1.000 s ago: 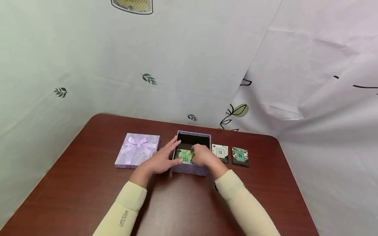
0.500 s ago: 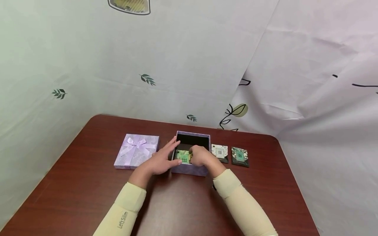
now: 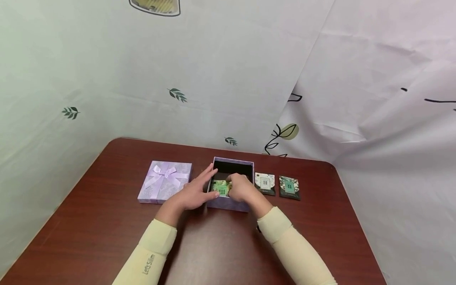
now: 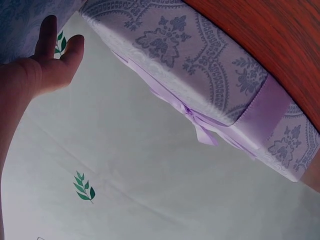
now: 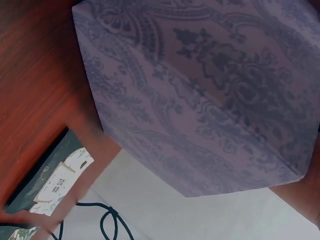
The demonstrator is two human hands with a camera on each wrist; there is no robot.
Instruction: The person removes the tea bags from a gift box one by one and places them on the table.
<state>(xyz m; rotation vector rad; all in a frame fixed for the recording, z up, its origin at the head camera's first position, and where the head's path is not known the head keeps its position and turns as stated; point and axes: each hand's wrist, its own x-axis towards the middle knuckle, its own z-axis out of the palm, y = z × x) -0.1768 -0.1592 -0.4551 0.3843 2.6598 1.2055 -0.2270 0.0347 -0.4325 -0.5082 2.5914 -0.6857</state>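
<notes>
Within the box [image 3: 228,204], green sachet [image 3: 221,189], head view only

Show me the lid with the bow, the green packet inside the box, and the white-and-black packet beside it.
Lid [image 3: 164,183]: head view, middle of its ribboned top.
Green packet [image 3: 222,190]: head view, its printed front.
White-and-black packet [image 3: 265,183]: head view, middle of its front.

Here's the red-brown table [image 3: 221,249], spreading under the left hand [image 3: 192,195]! Beyond the hand hangs a pale cloth [image 3: 231,59], leaf prints [image 3: 177,95] scattered about, creased well to the right.
</notes>
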